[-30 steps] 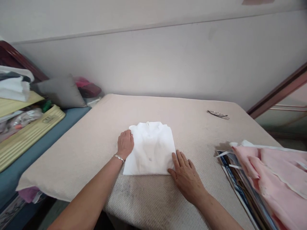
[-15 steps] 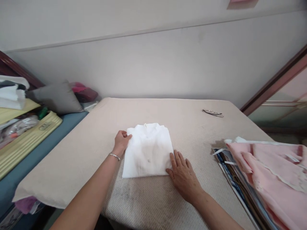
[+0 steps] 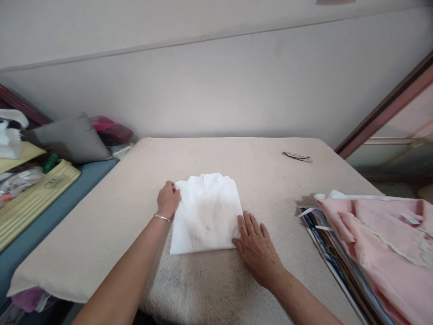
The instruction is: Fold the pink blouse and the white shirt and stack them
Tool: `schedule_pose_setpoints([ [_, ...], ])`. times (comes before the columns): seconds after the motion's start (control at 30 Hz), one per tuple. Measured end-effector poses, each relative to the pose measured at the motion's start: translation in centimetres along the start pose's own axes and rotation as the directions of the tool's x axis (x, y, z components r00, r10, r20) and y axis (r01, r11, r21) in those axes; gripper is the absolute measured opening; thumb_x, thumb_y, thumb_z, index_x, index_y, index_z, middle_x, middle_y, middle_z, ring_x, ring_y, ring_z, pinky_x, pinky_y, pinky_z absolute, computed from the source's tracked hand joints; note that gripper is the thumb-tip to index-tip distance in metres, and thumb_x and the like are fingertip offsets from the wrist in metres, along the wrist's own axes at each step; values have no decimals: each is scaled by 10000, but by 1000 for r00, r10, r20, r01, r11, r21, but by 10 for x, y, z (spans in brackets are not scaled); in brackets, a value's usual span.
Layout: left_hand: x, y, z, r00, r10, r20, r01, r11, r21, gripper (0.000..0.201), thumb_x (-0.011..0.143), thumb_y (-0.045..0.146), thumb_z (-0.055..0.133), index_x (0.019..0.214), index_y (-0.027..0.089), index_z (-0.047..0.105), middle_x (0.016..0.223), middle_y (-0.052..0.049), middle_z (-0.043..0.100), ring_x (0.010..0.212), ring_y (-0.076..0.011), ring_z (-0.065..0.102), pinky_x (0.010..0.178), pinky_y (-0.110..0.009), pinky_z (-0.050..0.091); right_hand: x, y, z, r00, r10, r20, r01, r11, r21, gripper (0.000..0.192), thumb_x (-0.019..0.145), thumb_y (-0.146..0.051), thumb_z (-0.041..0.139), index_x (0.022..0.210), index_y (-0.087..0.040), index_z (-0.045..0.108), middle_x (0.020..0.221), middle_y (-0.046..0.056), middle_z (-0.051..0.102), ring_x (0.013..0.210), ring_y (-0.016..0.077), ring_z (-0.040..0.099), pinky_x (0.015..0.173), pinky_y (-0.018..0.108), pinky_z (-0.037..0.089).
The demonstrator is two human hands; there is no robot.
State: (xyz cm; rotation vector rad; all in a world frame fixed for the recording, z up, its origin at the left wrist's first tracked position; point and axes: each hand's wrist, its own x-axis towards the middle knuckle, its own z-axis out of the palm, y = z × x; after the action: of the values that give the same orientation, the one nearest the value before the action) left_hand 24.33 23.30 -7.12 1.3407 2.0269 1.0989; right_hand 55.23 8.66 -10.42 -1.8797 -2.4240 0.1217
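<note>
A folded white shirt (image 3: 207,214) lies flat on the beige cloth, its collar at the far edge and a greyish mark near its middle. My left hand (image 3: 168,198), with a silver bracelet at the wrist, is at the shirt's upper left edge; its fingers are curled in, thumb against the fabric, and seem to pinch that edge. My right hand (image 3: 256,241) lies flat with fingers stretched out at the lower right corner, thumb and fingertips touching the shirt.
On the right is a stack of folded clothes with a pink garment (image 3: 382,239) on top. Eyeglasses (image 3: 297,156) rest on the cloth (image 3: 267,180) at the back right. To the left are a grey pillow (image 3: 69,140) and a yellow plastic container (image 3: 40,198) filled with items. A wall stands behind.
The view has shifted slightly, moving everything a little to the left. Both hands keep nearly the same places on the shirt, the left fingers a bit more curled.
</note>
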Motion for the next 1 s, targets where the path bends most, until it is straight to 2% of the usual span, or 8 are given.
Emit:
schedule_pose_setpoints([
  [0.07, -8, 7, -1, 985, 170, -38, -157, 963, 220, 257, 868, 303, 598, 1092, 180, 621, 1151, -160, 663, 1194, -331, 578, 1017, -472, 437, 0, 0, -1, 1000, 0, 5, 0, 1000, 1, 628, 1031, -420, 336, 1559, -83, 384, 1655, 195, 203, 1519, 367, 209, 1177, 591, 265],
  [0.17, -25, 7, 6, 897, 415, 150, -430, 746, 508, 418, 1004, 373, 386, 1324, 152, 542, 1398, -201, 569, 1364, -329, 468, 1132, -503, 343, -1, 0, -5, 1000, 6, 15, -6, 1000, 3, 629, 1032, -423, 342, 1563, -89, 377, 1656, 189, 205, 1520, 359, 209, 1179, 580, 270],
  [0.33, -40, -13, 27, 880, 324, 346, -474, 636, 609, 598, 1032, 459, 314, 1530, 128, 342, 1649, -190, 270, 1536, -320, 210, 1222, -549, 166, -1, -2, -8, 999, 10, 34, -11, 1000, 7, 630, 1035, -425, 362, 1569, -91, 365, 1659, 189, 188, 1521, 357, 205, 1181, 578, 267],
  [0.47, -40, -10, 22, 881, 306, 361, -470, 660, 586, 559, 1032, 452, 312, 1485, 134, 393, 1637, -196, 292, 1524, -320, 241, 1208, -535, 211, 0, -1, -10, 998, 22, 51, -23, 1000, 20, 637, 1029, -418, 419, 1568, -84, 360, 1657, 197, 191, 1519, 366, 205, 1182, 580, 260],
  [0.6, -44, -4, -2, 962, 174, 212, -268, 766, 584, 406, 982, 420, 412, 1201, 117, 570, 1343, -228, 582, 1255, -323, 560, 1019, -439, 440, 4, 10, -22, 999, -28, 16, 26, 988, 152, 551, 989, -352, 508, 1477, -99, 473, 1585, 197, 381, 1457, 344, 350, 1142, 501, 347],
  [0.7, -47, -10, -16, 995, -59, 81, 11, 871, 491, 367, 887, 427, 566, 1089, 121, 591, 1076, -182, 685, 1020, -310, 653, 883, -408, 484, 10, 21, -33, 993, 115, -18, -103, 940, 325, 373, 981, -318, 510, 1315, -164, 569, 1326, 155, 631, 1170, 277, 615, 932, 382, 487],
  [0.83, -53, -12, -20, 943, -308, 124, 293, 948, 127, 350, 732, 353, 742, 979, 131, 631, 997, -159, 727, 964, -307, 683, 792, -382, 515, 22, 26, -34, 930, 351, 106, -353, 780, 517, 306, 905, -355, 624, 1154, -180, 590, 981, 87, 712, 867, 229, 661, 742, 316, 464],
  [1.0, -61, 5, -23, 853, -360, 378, 428, 897, -111, 312, 713, 331, 766, 903, 99, 680, 898, -162, 765, 795, -273, 730, 676, -367, 582, 33, 27, -28, 904, 334, 269, -425, 621, 659, 143, 804, -332, 652, 829, -196, 617, 799, 32, 665, 741, 178, 594, 638, 267, 393],
])
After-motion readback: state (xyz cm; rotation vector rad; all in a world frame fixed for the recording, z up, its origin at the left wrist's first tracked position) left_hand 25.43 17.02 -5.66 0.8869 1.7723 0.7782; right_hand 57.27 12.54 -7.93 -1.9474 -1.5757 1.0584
